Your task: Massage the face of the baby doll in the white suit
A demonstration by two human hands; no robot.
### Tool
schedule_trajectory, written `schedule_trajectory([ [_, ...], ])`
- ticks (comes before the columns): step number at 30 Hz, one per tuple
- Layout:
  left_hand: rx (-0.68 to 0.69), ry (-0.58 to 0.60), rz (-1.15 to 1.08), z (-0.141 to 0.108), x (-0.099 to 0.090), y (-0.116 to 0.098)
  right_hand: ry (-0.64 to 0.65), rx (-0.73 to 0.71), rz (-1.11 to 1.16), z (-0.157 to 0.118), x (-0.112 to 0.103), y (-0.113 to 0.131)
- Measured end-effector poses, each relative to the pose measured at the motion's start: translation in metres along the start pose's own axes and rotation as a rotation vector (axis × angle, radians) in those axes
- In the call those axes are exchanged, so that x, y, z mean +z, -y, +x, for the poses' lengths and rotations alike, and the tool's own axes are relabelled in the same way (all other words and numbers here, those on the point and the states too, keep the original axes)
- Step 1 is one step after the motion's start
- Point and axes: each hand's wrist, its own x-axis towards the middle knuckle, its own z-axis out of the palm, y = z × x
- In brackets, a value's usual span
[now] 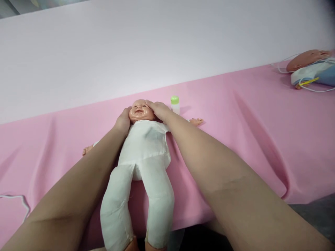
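Observation:
A baby doll [142, 143] with a white cloth body lies on its back, its plastic head [140, 111] at the far end and its feet toward me. My left hand [124, 120] cups the left side of the head, with most of its fingers hidden behind it. Against the other side of the head, my right hand [159, 109] is curved, its thumb near the doll's brow. The doll's arms stretch out sideways, partly covered by my forearms. Just beyond my right wrist stands a small bottle with a green cap [175, 104].
A pink cover [217, 104] lies under the doll, creased at the right and left. Behind it rises a pale wall [157, 45]. A second doll [307, 62] in white and blue lies at the far right with thin tubing. A white cord [23, 200] runs at the lower left.

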Motion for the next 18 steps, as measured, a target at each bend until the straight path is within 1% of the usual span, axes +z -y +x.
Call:
schedule_trajectory([
  [5,-0.005,0.006,0.002,0.001,0.0,0.0,0.001,0.017,0.007,-0.007,-0.001,0.004],
  [12,0.007,-0.031,0.006,-0.003,0.005,-0.002,-0.016,0.033,-0.012,-0.014,-0.002,0.011],
  [18,0.003,-0.036,-0.01,-0.006,0.006,-0.003,-0.018,0.036,-0.004,-0.014,-0.002,0.012],
])
